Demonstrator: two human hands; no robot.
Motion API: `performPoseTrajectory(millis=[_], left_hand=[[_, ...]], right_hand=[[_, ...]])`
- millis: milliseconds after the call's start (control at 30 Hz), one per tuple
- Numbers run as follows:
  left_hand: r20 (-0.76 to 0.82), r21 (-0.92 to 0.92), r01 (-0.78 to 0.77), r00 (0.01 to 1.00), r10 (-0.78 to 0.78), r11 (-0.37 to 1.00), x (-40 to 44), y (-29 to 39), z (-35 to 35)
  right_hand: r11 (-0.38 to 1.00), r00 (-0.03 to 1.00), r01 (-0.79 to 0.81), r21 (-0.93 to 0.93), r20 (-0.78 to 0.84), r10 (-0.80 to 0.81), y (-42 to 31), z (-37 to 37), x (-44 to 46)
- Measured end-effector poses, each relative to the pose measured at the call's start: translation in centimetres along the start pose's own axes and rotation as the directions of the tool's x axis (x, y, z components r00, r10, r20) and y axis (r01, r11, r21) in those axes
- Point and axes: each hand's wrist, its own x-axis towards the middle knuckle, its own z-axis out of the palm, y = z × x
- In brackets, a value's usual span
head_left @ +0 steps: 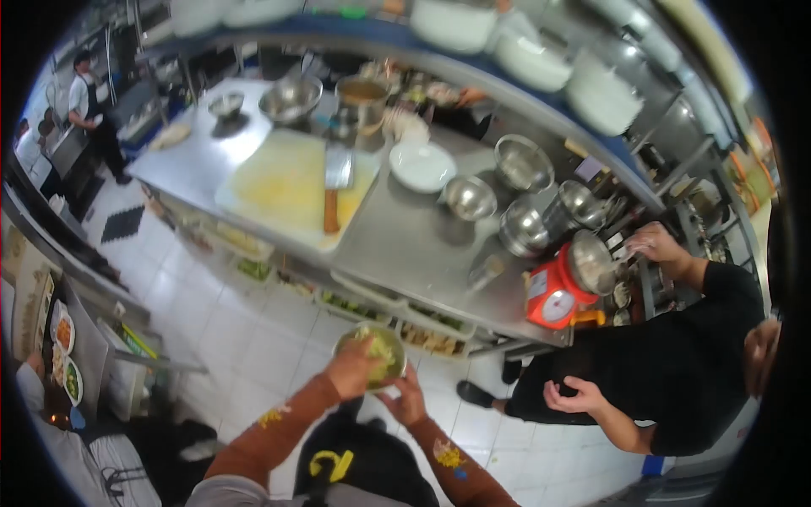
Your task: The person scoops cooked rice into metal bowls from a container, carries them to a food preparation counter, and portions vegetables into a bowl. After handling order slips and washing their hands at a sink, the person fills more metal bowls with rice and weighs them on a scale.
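So the bowl [400,363] was up over the floor, near the table [380,245]. Right hand [406,399] was cupped round its side, holding it; left hand [353,370] was curled down into the pale green bits [384,346], couldn't tell if it gripped any. I'd guess the chopping was done, with the bits not yet out. Cleaver [339,169] lay untouched on the cutting board [270,182].

Left hand [353,368] right there at the pale-green pieces [384,348], right hand [407,399] cradling the bowl [400,365], cleaver [337,173] flat on the cutting board [270,186]!
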Motion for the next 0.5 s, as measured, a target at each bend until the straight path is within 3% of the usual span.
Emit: performPoseTrajectory(millis=[33,67,133,233,267,300,333,367,500], left_hand=[[0.067,0.162,-0.036,0.997,0.025,0.986,-0.5,2.1,-0.9],[0.034,-0.032,0.103,0.994,-0.102,0.994,-1.0,3.5,-1.8],[0.124,-0.227,0.473,0.881,-0.457,0.851,-1.3,6.0,-4.4],[0.005,-0.447,0.513,0.82,-0.572,0.733,-2.3,10.4,-6.6],[-0.107,-0.21,0.347,0.921,-0.374,0.914,-2.7,10.7,-6.2],[-0.159,0.056,0.149,0.977,-0.139,0.987,-2.9,10.4,-5.4],[-0.15,0.318,-0.056,0.983,0.109,0.947,-3.0,10.4,-5.0],[-0.213,0.339,0.001,0.974,0.076,0.941,-3.1,10.6,-5.3],[-0.343,0.061,0.268,0.91,-0.232,0.962,-5.2,6.8,-6.7]], right_hand=[[1.0,1.0,0.006,0.012,0.022,-0.006,-0.2,-0.8,-0.7],[1.0,0.999,0.005,0.024,0.042,-0.006,-1.0,-1.4,-0.7],[0.998,0.996,0.06,0.01,0.073,-0.061,-2.0,-3.3,-1.9],[0.996,0.995,0.087,0.024,0.04,-0.088,-2.3,-4.5,-3.1],[0.995,0.995,0.096,0.022,0.032,-0.097,-2.8,-4.9,-3.3],[0.995,0.994,0.103,0.017,0.025,-0.103,-3.5,-5.3,-3.6],[0.994,0.994,0.109,0.009,0.021,-0.11,-4.1,-5.8,-3.9],[0.994,0.994,0.11,0.015,0.025,-0.11,-4.9,-6.4,-4.2],[0.991,0.993,0.122,0.048,0.006,-0.122,-7.7,-7.7,-4.5]])
